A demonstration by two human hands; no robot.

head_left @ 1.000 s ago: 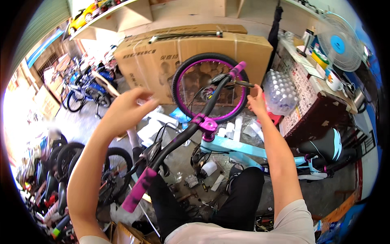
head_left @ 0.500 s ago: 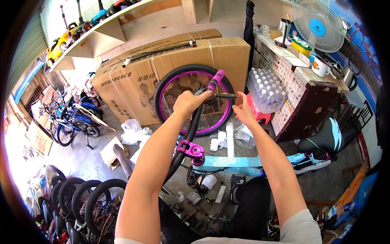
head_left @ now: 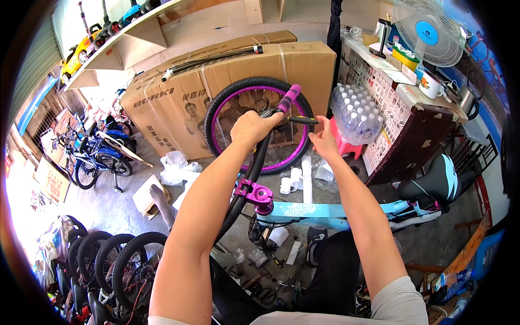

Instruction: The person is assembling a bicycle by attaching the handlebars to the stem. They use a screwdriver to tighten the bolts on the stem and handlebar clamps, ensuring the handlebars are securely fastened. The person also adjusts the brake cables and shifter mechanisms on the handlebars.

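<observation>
My left hand [head_left: 254, 128] is closed round the black handlebar [head_left: 234, 212] of a bicycle, just below its purple-and-black grip [head_left: 288, 97]. A tool with a black and yellow handle [head_left: 302, 120], perhaps a screwdriver, sticks out sideways from the bar beside that hand; its tip is hidden. My right hand [head_left: 325, 142] is at the handle's free end, thumb and index finger apart, the index finger close to or touching it. Nothing shows gripped in it. A purple stem [head_left: 254, 195] joins the bar to the light blue frame [head_left: 309, 211]. Beyond is the purple-rimmed wheel [head_left: 259, 86].
Behind the wheel leans a large cardboard box [head_left: 162, 108]. Wrapped water bottles [head_left: 356, 116] sit on a pink stool [head_left: 346, 143] beside a counter [head_left: 403, 141]. Several bicycle wheels [head_left: 130, 265] stand at lower left. Loose parts and packing [head_left: 260, 257] litter the floor.
The view has shifted slightly. My left hand keeps its hold on the bar, and the right hand stays by the tool's end, its index finger a little more raised.
</observation>
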